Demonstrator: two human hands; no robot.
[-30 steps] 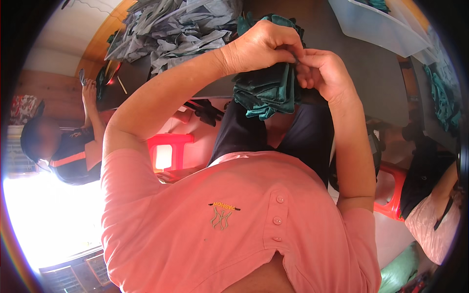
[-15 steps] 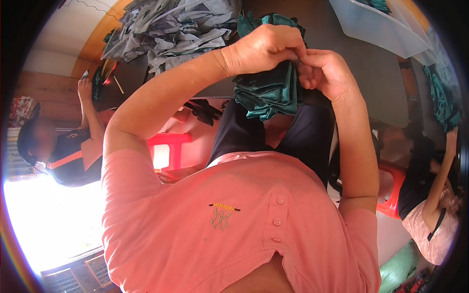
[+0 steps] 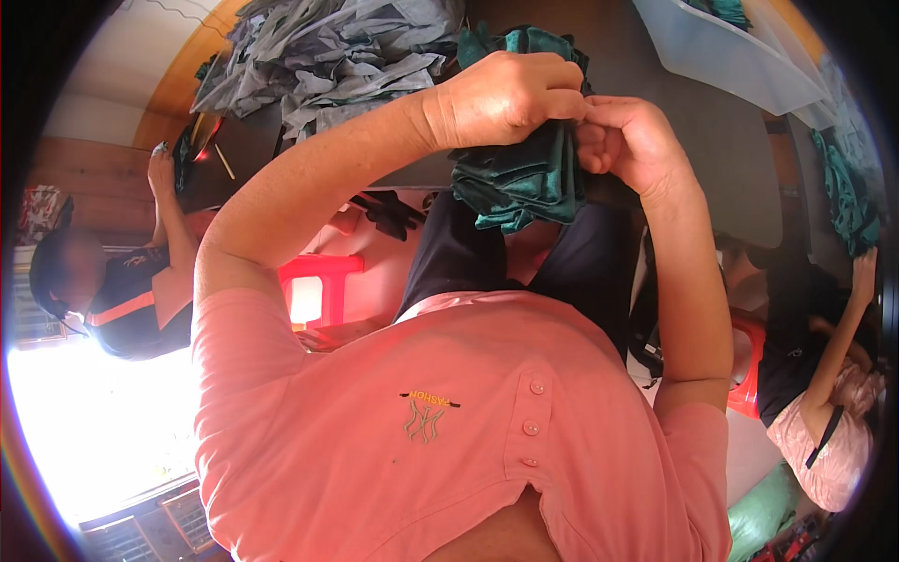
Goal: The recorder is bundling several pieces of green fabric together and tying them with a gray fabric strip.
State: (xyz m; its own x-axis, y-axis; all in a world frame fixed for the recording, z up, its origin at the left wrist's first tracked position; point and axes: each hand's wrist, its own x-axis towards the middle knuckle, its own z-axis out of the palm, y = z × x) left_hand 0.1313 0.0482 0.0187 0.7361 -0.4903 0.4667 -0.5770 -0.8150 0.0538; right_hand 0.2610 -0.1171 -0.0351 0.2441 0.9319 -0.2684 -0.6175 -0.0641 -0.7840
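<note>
A stack of dark green velvet pieces (image 3: 520,183) overhangs the near edge of the dark table, its layers fanned out toward me. Over its middle lies my left hand (image 3: 510,98), knuckles up, with thumb and fingers closed in a pinch at the stack's right side. My right hand (image 3: 629,142) meets it there, thumb and forefinger pinched together and the other fingers curled. Whatever lies between the fingertips is hidden or too small to name. More green velvet (image 3: 534,42) shows behind my left hand.
A large heap of grey fabric pieces (image 3: 328,66) lies beyond my left forearm. At the back right stands a translucent plastic bin (image 3: 740,61). Co-workers sit at left and right, one beside green cloth (image 3: 847,197). A red stool (image 3: 323,272) stands below the table.
My left hand has shifted slightly down and right, its fingers covering more of the pinch point. The right hand has barely moved. The green stack stays in place.
</note>
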